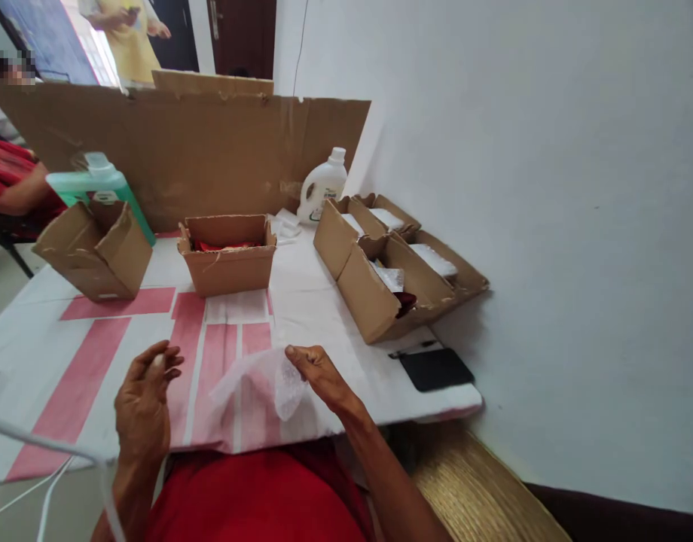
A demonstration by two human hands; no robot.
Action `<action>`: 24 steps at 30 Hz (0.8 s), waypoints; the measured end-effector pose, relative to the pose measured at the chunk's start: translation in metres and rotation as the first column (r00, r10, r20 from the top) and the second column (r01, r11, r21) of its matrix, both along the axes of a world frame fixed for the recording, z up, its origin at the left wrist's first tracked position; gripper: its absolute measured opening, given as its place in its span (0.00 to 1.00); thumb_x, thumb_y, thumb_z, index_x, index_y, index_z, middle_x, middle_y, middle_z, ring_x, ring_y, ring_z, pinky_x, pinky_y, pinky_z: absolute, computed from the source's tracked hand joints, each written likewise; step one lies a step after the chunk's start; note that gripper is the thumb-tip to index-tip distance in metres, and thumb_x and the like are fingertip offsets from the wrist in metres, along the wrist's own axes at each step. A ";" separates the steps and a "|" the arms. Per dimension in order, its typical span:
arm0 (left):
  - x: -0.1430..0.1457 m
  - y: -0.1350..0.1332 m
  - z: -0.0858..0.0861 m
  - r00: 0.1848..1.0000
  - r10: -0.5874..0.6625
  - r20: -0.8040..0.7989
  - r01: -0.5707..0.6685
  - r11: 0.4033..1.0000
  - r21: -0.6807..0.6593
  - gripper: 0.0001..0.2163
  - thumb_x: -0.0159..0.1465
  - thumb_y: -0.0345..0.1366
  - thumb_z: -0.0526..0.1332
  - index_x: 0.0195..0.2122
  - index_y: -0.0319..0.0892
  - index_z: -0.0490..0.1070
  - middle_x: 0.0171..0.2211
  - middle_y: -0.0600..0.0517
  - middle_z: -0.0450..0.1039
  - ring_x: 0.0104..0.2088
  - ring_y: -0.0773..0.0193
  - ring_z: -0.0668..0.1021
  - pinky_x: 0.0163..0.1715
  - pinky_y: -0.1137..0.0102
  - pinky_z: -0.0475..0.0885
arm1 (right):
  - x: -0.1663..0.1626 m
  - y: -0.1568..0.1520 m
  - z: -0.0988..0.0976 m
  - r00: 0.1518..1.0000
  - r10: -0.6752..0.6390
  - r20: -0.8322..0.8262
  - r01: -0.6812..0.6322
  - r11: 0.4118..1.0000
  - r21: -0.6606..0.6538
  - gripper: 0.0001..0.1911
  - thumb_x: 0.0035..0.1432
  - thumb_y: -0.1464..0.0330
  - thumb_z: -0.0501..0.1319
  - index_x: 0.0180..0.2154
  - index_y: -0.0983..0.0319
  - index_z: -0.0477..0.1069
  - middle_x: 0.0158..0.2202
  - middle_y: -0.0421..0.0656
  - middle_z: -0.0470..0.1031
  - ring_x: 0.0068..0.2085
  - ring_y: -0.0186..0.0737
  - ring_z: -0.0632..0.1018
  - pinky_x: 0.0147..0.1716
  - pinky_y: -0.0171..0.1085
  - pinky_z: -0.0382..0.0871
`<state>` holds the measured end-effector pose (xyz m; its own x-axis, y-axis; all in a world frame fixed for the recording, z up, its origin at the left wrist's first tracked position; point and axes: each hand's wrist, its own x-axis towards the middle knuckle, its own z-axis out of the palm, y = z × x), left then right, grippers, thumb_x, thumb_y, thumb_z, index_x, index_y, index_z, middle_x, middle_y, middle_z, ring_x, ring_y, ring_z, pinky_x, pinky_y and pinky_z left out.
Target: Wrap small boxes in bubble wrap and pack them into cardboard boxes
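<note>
At the far left, a seated co-worker's red sleeve point(10, 169) showed past the table's end. A white cable point(41, 436) crossed the lower left corner, in front of the white cloth with pink stripes and blocks point(80, 384) that covered your table. Toward the back stood a translucent green plastic jug point(106, 182), partly hidden by an open brown cardboard box point(117, 263) just in front of it. Nearer you, your left hand point(143, 406) was raised above the cloth, its fingers loosely bent and grasping nothing that showed. Behind them all stretched a wide brown cardboard panel point(211, 150). Before it, a second, low rectangular cardboard box point(227, 272) held something red. In front of that box, between your hands, hung a thin, translucent, bubbly plastic sheet point(287, 388), well apart from your left hand. Your right hand point(318, 373) pinched its upper right part between thumb and fingers. Farther back was a white plastic jug with a handle point(327, 184). To its right, a divided brown cardboard box point(366, 297) contained white wrapped pieces point(434, 260). Near its front corner lay a flat black rectangular object point(437, 369).
</note>
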<state>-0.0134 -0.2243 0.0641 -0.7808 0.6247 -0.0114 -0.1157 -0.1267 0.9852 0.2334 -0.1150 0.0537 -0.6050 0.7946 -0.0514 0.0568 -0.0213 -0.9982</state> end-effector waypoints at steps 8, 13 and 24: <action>0.046 0.009 0.002 0.164 -0.442 -0.882 0.462 0.824 -0.328 0.22 0.66 0.35 0.63 0.61 0.48 0.66 0.53 0.47 0.74 0.52 0.60 0.78 0.51 0.65 0.76 | 0.011 0.000 -0.003 0.997 0.066 0.049 -0.061 0.992 -0.108 0.33 0.64 0.45 0.57 0.19 0.58 0.47 0.19 0.32 0.44 0.23 0.29 0.48 0.24 0.36 0.43; 0.056 0.029 -0.023 0.046 -0.554 -0.831 0.471 0.746 -0.471 0.29 0.67 0.36 0.60 0.68 0.49 0.54 0.63 0.41 0.65 0.62 0.52 0.70 0.59 0.52 0.71 | 0.020 -0.005 0.007 0.987 0.157 -0.043 -0.163 0.964 -0.209 0.34 0.61 0.44 0.59 0.18 0.58 0.48 0.18 0.31 0.44 0.23 0.28 0.47 0.24 0.36 0.42; 0.041 0.031 -0.012 0.183 -0.585 -0.790 0.630 0.687 -0.363 0.02 0.68 0.31 0.58 0.38 0.46 0.68 0.47 0.50 0.77 0.51 0.63 0.78 0.50 0.65 0.74 | 0.028 0.004 0.012 0.980 0.201 -0.008 -0.199 0.962 -0.186 0.34 0.60 0.42 0.60 0.18 0.59 0.50 0.19 0.31 0.45 0.23 0.28 0.48 0.24 0.36 0.41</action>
<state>0.0275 -0.1937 0.0522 0.2420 0.8909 0.3845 0.6426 -0.4440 0.6244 0.2612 -0.1112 0.0658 -0.7492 0.6334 -0.1938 0.0895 -0.1931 -0.9771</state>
